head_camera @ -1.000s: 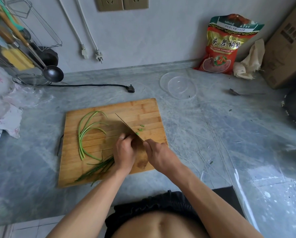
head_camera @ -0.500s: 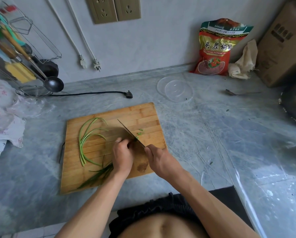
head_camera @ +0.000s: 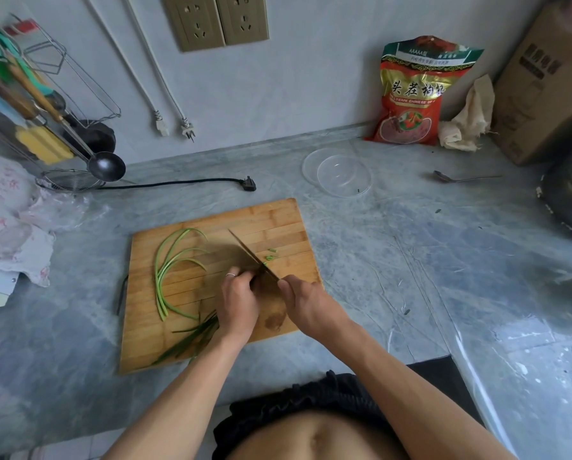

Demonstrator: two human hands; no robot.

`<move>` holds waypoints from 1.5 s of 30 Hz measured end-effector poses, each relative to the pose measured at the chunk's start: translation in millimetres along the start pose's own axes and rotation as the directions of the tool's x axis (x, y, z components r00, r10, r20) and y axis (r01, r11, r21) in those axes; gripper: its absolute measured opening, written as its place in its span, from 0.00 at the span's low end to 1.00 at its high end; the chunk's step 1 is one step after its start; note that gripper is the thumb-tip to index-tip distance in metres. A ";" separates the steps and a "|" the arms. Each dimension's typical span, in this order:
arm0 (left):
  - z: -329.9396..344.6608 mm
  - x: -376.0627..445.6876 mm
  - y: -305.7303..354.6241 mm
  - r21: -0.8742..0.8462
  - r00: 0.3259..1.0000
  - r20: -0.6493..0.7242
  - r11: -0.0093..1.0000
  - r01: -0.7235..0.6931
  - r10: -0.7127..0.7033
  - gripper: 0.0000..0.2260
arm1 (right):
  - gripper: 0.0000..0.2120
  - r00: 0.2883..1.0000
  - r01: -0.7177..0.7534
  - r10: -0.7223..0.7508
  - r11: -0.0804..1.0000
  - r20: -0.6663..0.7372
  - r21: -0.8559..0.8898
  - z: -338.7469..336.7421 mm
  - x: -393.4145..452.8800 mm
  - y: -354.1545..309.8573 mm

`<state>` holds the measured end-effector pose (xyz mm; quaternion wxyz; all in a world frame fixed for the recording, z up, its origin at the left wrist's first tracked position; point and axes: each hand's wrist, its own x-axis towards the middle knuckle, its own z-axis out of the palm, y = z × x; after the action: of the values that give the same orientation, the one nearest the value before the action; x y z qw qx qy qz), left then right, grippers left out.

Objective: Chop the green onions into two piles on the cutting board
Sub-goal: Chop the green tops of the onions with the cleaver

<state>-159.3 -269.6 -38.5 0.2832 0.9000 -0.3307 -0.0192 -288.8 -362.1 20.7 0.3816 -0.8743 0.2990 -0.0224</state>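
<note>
Camera's tipped down since a moment ago, so the rectangular bamboo cutting board [head_camera: 211, 290] sits lower; both hands haven't budged. Right hand [head_camera: 306, 305] grasps the steel knife [head_camera: 250, 255], blade angled across the board. Left hand [head_camera: 240, 302] is curled over a bunch of long green onions [head_camera: 191, 338], trailing out to its left. A few chopped green bits [head_camera: 270, 255] lie right of the blade.

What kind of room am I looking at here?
Most likely a home kitchen: a stone counter with a wooden cutting board, a ladle on a wall rack, and a food bag against the wall under sockets.
</note>
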 end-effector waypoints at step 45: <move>12.3 -2.6 -4.1 -0.125 0.988 -0.112 0.987 0.096 -0.110 0.06 | 0.18 0.999 0.045 -0.044 0.999 0.023 -0.017 -4.4 -11.0 -1.0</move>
<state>-161.7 -271.6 -51.4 0.3543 0.8970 -0.2644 0.0000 -298.5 -358.5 26.6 0.3768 -0.8843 0.2752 -0.0183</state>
